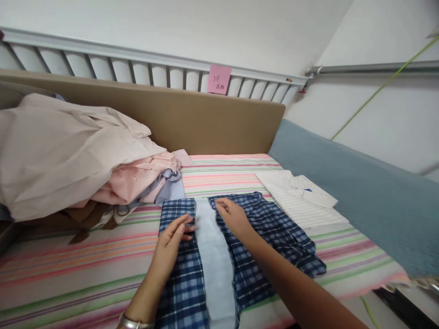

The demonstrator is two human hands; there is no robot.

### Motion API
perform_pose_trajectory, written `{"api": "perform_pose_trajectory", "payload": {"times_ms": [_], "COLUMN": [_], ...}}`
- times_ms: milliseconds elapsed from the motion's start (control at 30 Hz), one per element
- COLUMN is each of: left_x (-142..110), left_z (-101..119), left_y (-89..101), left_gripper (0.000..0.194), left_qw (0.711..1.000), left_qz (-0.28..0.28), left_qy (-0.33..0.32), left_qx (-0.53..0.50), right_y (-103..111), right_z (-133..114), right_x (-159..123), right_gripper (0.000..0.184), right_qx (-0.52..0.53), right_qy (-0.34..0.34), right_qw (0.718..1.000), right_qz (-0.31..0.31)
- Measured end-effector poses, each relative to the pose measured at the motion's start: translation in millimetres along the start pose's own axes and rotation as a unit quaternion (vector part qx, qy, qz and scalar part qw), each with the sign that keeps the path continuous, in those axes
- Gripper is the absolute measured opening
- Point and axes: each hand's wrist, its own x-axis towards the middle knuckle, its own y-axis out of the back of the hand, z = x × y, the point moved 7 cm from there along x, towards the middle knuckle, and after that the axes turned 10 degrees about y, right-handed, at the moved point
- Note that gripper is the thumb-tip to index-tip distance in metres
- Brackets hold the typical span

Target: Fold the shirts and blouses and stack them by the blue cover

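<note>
A blue checked garment (183,269) lies spread on the striped cloth in front of me, most likely a shirt. A pale blue strip of fabric (214,260) runs down its middle, between the two checked sides. My left hand (173,235) is over the left checked side, its fingers apart and slightly blurred, holding nothing. My right hand (235,217) is at the top of the right checked side, by the strip's edge. Its thumb and fingers come together in a pinch at the checked cloth's upper edge. The bunched right part of the garment spreads beyond my right forearm.
A folded white striped shirt (302,196) lies to the right. At left is a heap of clothes with a cream garment (68,146) over a pink one (137,180). Behind stand a brown board (219,121) and a white radiator (140,73). Blue-grey padding (360,187) borders the right.
</note>
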Motion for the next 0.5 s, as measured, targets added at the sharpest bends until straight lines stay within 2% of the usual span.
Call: {"api": "perform_pose_trajectory", "payload": {"times_ms": [33, 100, 167, 233, 367, 500], "left_x": [1.5, 2.0, 0.7, -1.3, -8.6, -13.0], "left_z": [2.4, 5.2, 1.5, -6.0, -14.4, -15.7], "left_y": [7.8, 13.5, 7.9, -2.1, -21.8, -31.6], "left_gripper": [0.044, 0.039, 0.039, 0.041, 0.045, 0.049], "left_qw": [0.995, 0.955, 0.9, 0.853, 0.791, 0.772], "left_qz": [0.044, 0.105, 0.124, 0.123, 0.109, 0.092], "left_qy": [-0.037, -0.108, -0.144, -0.14, -0.128, -0.135], "left_qx": [0.085, 0.257, 0.393, 0.487, 0.589, 0.614], "right_y": [2.4, 6.1, 6.5, 2.4, -13.0, -24.0], "right_z": [-2.9, -6.2, -6.7, -4.6, 3.0, 4.1], "right_x": [-6.6, -19.8, -31.5, -39.0, -30.0, -0.7], "right_gripper": [0.029, 0.031, 0.034, 0.042, 0.059, 0.054], "right_qx": [-0.022, -0.067, -0.098, -0.105, -0.081, -0.103], "right_qy": [-0.008, -0.027, -0.043, -0.061, -0.098, -0.091], "right_qw": [1.0, 0.996, 0.992, 0.989, 0.989, 0.988], "right_qz": [-0.019, -0.053, -0.073, -0.082, -0.076, -0.071]}}
